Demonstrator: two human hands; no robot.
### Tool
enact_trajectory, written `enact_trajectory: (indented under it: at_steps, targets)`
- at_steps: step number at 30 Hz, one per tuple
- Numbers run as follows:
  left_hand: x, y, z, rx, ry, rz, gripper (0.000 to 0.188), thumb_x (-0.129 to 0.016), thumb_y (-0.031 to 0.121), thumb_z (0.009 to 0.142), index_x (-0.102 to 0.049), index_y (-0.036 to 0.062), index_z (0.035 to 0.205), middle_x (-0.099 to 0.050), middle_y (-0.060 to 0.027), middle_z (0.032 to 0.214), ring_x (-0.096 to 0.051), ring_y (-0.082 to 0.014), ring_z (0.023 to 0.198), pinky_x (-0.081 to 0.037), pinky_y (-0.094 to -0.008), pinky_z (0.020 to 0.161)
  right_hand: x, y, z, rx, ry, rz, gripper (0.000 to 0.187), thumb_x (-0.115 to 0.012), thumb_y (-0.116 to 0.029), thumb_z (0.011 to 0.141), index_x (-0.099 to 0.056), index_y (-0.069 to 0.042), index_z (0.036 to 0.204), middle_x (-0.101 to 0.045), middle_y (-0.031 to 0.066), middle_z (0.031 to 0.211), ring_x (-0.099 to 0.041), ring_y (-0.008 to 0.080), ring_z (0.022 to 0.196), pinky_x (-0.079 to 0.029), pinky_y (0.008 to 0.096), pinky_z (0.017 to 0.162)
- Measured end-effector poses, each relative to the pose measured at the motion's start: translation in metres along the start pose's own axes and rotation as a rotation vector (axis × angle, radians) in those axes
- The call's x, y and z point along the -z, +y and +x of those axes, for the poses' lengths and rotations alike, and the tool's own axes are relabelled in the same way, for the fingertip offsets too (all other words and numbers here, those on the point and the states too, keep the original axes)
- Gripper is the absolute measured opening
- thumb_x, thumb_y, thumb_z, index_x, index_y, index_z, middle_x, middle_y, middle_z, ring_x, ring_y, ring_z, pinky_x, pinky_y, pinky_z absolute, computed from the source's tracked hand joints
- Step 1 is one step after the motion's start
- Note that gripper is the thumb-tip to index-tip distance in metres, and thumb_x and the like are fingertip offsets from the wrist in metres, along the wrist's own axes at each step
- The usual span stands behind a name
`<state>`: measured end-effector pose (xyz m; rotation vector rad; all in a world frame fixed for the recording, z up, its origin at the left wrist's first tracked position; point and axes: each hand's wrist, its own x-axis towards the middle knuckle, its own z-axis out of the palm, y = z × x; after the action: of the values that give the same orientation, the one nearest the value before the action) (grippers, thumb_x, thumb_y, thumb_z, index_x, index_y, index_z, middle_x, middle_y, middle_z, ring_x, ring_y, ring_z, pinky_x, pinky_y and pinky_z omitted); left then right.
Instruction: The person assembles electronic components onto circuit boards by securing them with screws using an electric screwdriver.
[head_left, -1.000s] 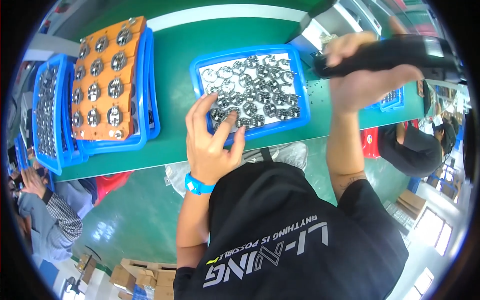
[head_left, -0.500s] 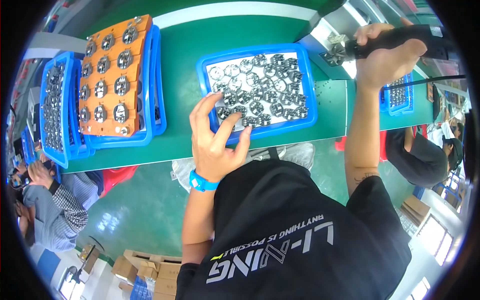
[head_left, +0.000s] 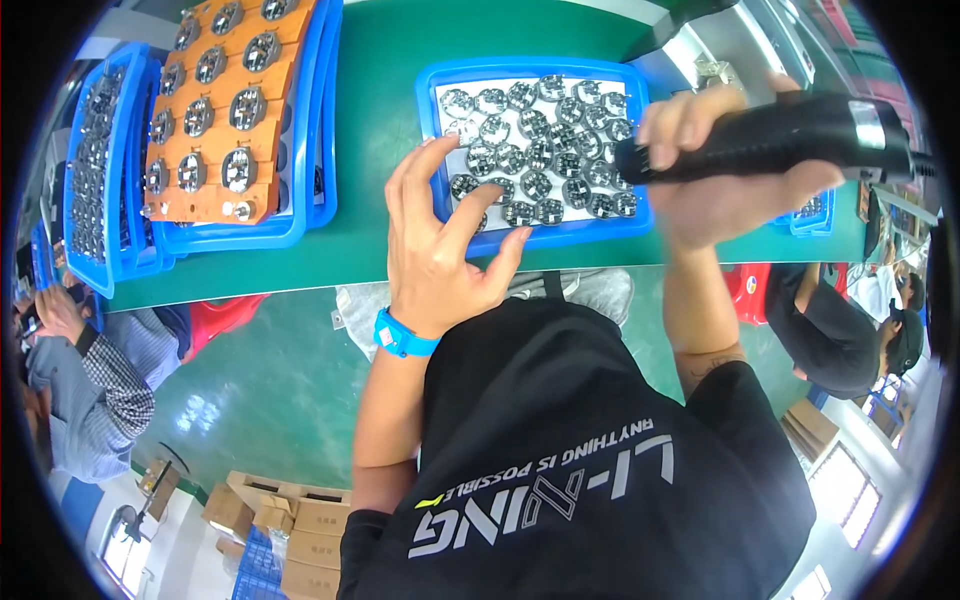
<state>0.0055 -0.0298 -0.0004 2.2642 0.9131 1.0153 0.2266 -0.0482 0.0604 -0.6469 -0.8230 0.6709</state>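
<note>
In front of me a blue tray [head_left: 575, 237] carries several small round black-and-silver parts [head_left: 540, 152] on a white liner. My left hand [head_left: 440, 250], with a blue wristband, reaches over the tray's near left corner. Its fingers are spread, the tips close to the parts; whether they touch any I cannot tell. My right hand [head_left: 715, 205] is wrapped round a black corded electric screwdriver [head_left: 790, 145]. The tool lies nearly level, its front end over the tray's right rim, and the hand is slightly blurred. What sits under the tool's front end is hidden.
On the left, an orange fixture plate [head_left: 225, 110] with round parts sits on stacked blue trays [head_left: 322, 190]. Another blue bin [head_left: 75, 220] of parts stands beside it. A grey machine [head_left: 700, 50] is at the far right. Co-workers sit at both sides.
My right hand has brought the screwdriver left, from the grey machine to the tray's right edge. My left hand stays at the tray's corner. The whole view has shifted a little.
</note>
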Motion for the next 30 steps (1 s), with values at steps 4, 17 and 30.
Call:
enact_trajectory:
  at_steps: [4,17,30]
  targets:
    - [0.001,0.002,0.000,0.011,-0.004,0.017,0.038,-0.086,0.025,0.067,-0.073,0.0047,0.095,-0.048,-0.0251,0.140,-0.046,-0.0454,0.126,-0.041,-0.0527,0.103,-0.023,0.021,-0.027,-0.067,-0.062,0.073,0.097,-0.030,-0.092,0.081,-0.030,-0.012,0.135,-0.058,0.0121,0.066,-0.054,0.0223,0.048,-0.051,0.0354,0.052]
    - [0.001,0.001,-0.001,0.025,-0.003,0.011,0.050,-0.091,0.033,0.059,-0.073,0.0057,0.097,-0.045,-0.0253,0.141,-0.044,-0.0467,0.127,-0.041,-0.0543,0.103,-0.034,0.042,-0.046,-0.110,-0.075,-0.083,0.098,-0.030,-0.094,0.080,-0.035,-0.016,0.139,-0.055,0.0106,0.067,-0.052,0.0231,0.048,-0.049,0.0417,0.054]
    - [0.001,0.001,-0.001,0.019,0.006,0.023,0.049,-0.091,0.032,0.060,-0.073,0.0041,0.095,-0.047,-0.0261,0.138,-0.045,-0.0479,0.127,-0.045,-0.0542,0.101,-0.041,0.043,-0.047,-0.171,-0.117,-0.127,0.099,-0.030,-0.095,0.079,-0.034,-0.016,0.138,-0.056,0.0100,0.068,-0.051,0.0221,0.047,-0.049,0.0383,0.054]
